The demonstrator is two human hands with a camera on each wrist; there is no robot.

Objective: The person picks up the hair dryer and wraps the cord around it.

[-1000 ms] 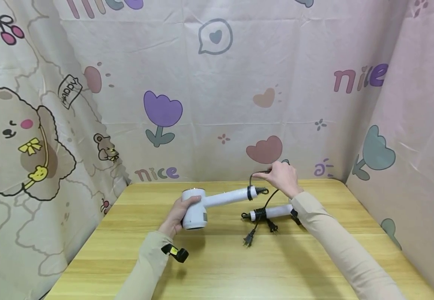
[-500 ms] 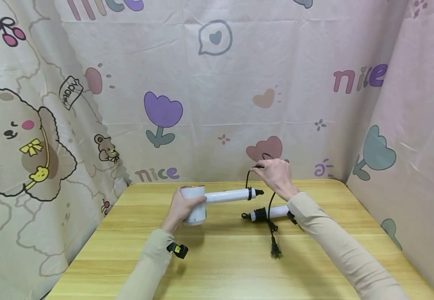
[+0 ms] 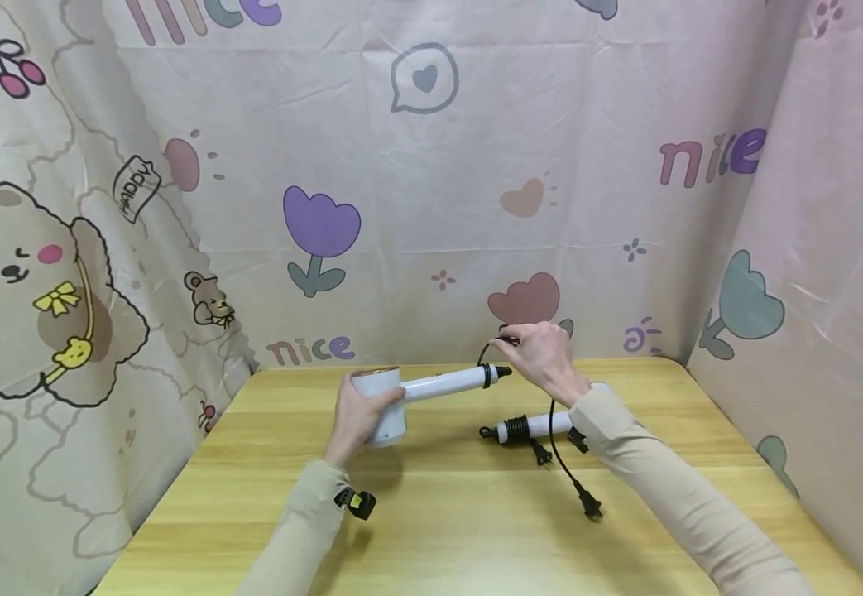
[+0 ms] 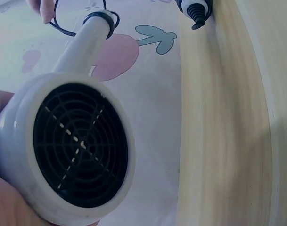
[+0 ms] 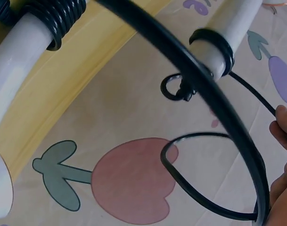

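Observation:
My left hand [image 3: 354, 418] grips the head of a white hair dryer [image 3: 442, 386] above the table, its handle pointing right. The dryer's round dark grille [image 4: 82, 146] faces the camera in the left wrist view. Beyond the handle's end, my right hand [image 3: 544, 358] pinches the black cord [image 3: 555, 443]. Part of the cord circles the handle near its tip, and the free end hangs below my right hand to a two-pin plug [image 3: 590, 502]. The right wrist view shows the cord looping [image 5: 200, 200] beside my fingers.
A second white hair dryer [image 3: 543, 425] lies on the wooden table [image 3: 431, 530] under my right forearm, which hides part of it. Its black cord [image 3: 517, 428] is wound round the handle, with a plug [image 3: 542, 453] beside it. A printed curtain [image 3: 416, 165] stands behind and at both sides.
The dryer's head has turned in my left hand's grip, and it has shifted slightly left. My right hand has moved a little left, while the hanging plug has swung right and toward me.

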